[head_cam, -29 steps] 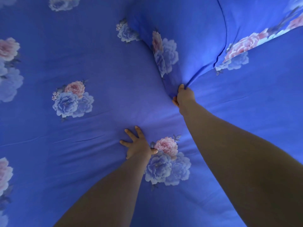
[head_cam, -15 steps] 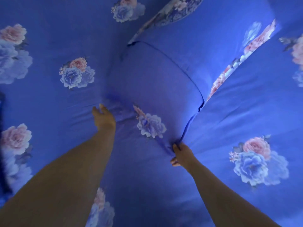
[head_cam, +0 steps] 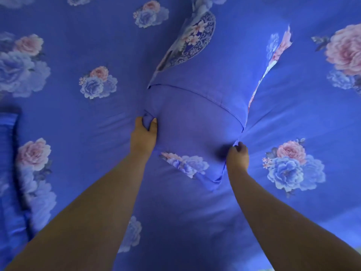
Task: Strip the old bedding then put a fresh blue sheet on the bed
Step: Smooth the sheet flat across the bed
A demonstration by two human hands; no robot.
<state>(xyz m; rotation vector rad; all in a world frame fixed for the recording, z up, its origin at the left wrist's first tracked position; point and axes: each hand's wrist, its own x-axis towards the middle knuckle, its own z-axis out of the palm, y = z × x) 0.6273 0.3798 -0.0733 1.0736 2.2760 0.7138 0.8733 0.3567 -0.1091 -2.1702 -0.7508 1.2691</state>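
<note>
A blue sheet (head_cam: 82, 122) printed with pink and blue flowers covers the bed and fills the view. A pillow (head_cam: 195, 114) in a matching blue case lies on it at the centre, its hem seam running across. My left hand (head_cam: 143, 133) grips the pillow's left edge, thumb and fingers pinching the cloth. At the pillow's near right corner, my right hand (head_cam: 237, 155) grips a bunch of the case fabric. Both forearms reach in from below.
A second pillow (head_cam: 191, 42) with a blue and white pattern pokes out behind the first. A folded blue cloth (head_cam: 7, 173) lies along the left edge of the view.
My left hand has left the flat sheet and taken hold of the pillow's left edge. The pillow has come nearer to me, with my right hand still gripping its corner.
</note>
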